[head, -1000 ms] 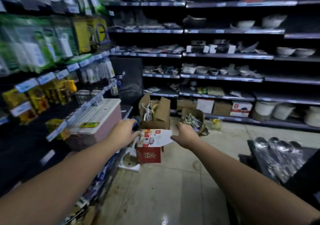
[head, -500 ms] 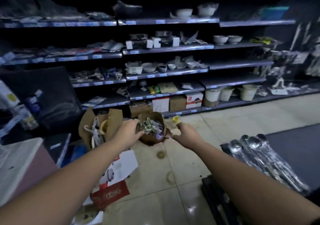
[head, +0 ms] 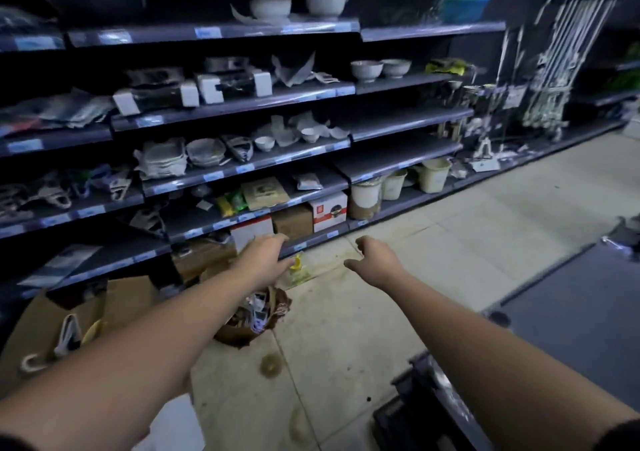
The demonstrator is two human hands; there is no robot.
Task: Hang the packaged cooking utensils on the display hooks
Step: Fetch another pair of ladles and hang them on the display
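A dim shop aisle with a pale tiled floor [head: 433, 277], stained in places. Dark shelves [head: 242, 100] run along the left and back, holding white bowls [head: 270, 7], boxes and pale buckets [head: 433, 175]. A low dark platform [head: 571, 329] stands at the right.

Both arms reach forward over the floor. The left hand [head: 263, 260] and right hand [head: 374, 260] have loosely bent fingers and hold nothing.

Long utensils [head: 550, 69], blurred, hang in a cluster at the far right end of the shelving, well apart from both hands. An open cardboard box [head: 256, 315] of small packets sits under the left forearm.
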